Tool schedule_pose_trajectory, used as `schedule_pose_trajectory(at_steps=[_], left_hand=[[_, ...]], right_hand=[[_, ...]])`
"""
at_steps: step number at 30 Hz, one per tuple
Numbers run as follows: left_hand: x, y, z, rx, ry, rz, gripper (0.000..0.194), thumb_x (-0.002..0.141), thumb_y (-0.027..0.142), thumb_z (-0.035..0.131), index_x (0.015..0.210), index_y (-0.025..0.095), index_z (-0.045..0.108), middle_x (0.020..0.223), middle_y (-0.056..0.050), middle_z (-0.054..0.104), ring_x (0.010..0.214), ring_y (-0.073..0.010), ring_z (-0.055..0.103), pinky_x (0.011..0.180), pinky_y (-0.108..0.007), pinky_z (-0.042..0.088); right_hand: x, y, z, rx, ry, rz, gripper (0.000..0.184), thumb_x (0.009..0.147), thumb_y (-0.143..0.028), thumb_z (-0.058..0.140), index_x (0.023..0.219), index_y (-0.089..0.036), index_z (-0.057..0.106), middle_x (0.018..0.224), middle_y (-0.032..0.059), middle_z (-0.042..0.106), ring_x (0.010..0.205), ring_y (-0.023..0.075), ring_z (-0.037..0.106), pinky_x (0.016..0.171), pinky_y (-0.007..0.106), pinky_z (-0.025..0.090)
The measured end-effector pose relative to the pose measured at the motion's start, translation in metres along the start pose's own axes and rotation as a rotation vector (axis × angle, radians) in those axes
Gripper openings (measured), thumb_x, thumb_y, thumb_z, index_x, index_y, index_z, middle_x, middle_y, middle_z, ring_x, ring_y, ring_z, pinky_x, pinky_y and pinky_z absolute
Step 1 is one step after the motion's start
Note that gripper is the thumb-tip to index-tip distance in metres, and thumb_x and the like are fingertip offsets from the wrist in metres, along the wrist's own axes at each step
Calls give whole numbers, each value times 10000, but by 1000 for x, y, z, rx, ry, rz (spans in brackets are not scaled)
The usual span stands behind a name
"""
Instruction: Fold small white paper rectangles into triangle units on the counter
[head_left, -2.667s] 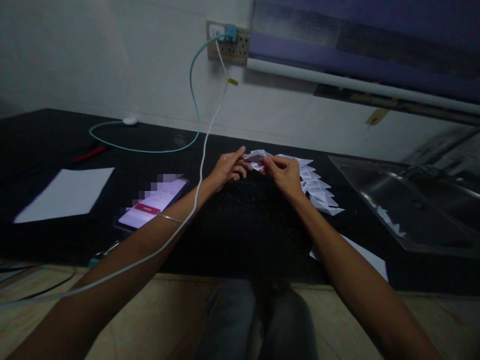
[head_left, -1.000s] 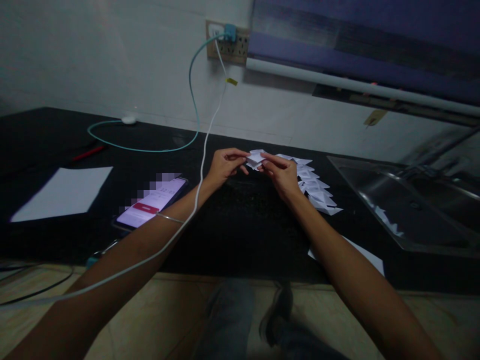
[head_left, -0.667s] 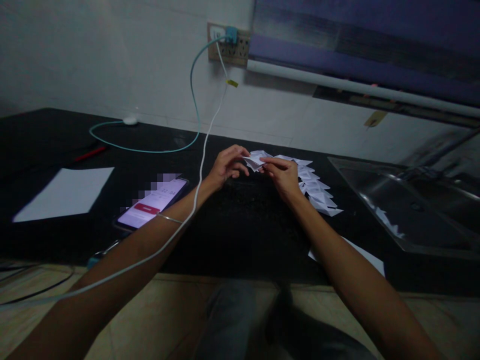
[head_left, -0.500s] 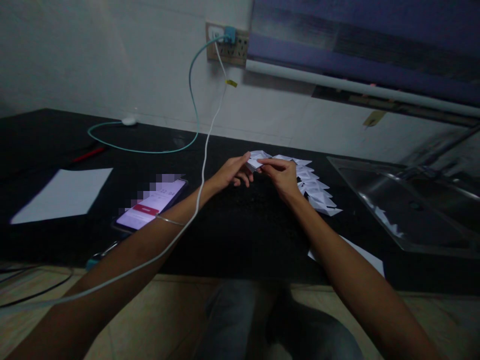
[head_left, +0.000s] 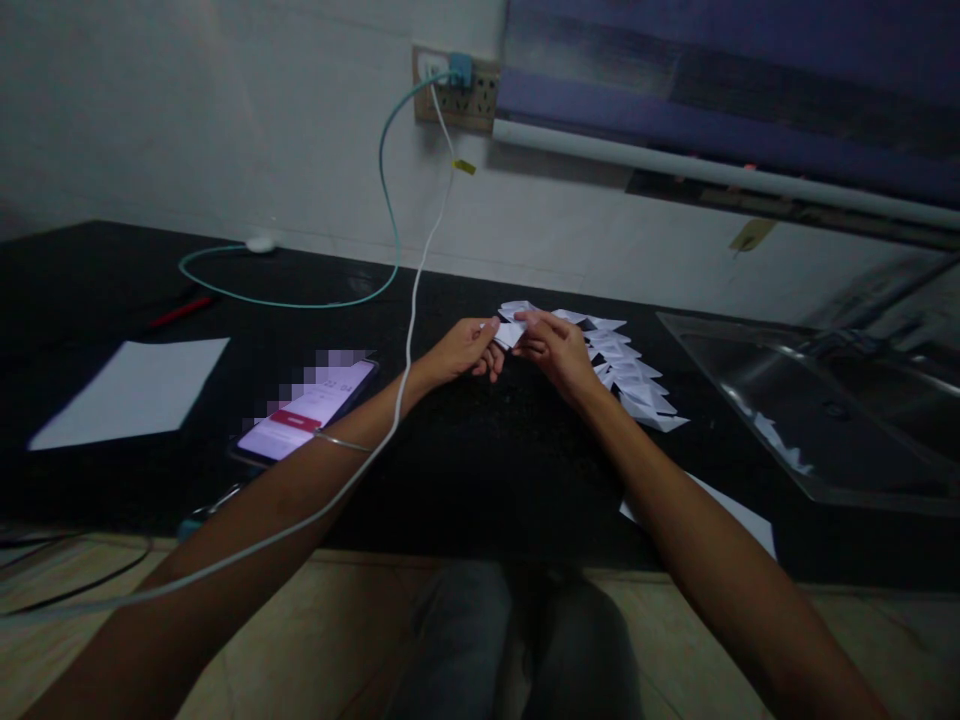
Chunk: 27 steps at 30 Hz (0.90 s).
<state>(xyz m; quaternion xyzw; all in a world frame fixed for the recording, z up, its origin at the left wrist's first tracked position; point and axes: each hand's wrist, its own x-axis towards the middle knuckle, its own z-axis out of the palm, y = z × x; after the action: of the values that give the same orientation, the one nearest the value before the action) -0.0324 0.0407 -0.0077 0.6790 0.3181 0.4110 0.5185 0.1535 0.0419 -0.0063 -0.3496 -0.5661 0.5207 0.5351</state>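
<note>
A small piece of folded paper [head_left: 509, 334] is pinched at its left end between the thumb and curled fingers of the left hand [head_left: 472, 350], which are closed on it. Its right end is gripped by the thumb and fingertips of the right hand [head_left: 555, 350]. Whether the counter [head_left: 450, 480] is touched by the paper cannot be told. Just behind and to the right, a curved row of folded papers [head_left: 636, 382] is laid out, overlapping, partly hidden by the right hand. A loose sheet [head_left: 739, 515] is partly covered by the right forearm. Beside the left forearm a lit phone [head_left: 307, 412] is seen, with a blank sheet [head_left: 135, 393] placed farther left. The left forearm is crossed in view by a white cable [head_left: 411, 330]. At the far right a metal sink [head_left: 817, 410] is set into the counter.
</note>
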Motion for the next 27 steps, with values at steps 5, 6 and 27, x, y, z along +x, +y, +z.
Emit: schedule_pose_trajectory(at_steps=[5,6,27], left_hand=[[0,1,0,44,-21,-43,545,1087,531,357,823,133,619,557,-34,641,432,-88,606,412,-195,361],[0,2,0,59,-18,-40,525,1089,517,365,840,134,624,557,-28,640,437,-90,607,416,-196,361],[0,0,3,151,-32,-21,519,1104,482,321,748,166,527,507,20,564,392,-49,503,427,-169,366]], right_hand=[[0,5,-2,-130,11,3,314,717,-524,869,824,-239,788,731,14,696,653,148,620,697,344,551],[1,6,-3,-141,20,-7,317,712,-522,875,830,-239,791,734,15,705,654,150,625,692,343,544],[-4,2,0,-257,69,-80,284,698,-471,879,770,-218,772,739,34,736,644,156,623,650,341,511]])
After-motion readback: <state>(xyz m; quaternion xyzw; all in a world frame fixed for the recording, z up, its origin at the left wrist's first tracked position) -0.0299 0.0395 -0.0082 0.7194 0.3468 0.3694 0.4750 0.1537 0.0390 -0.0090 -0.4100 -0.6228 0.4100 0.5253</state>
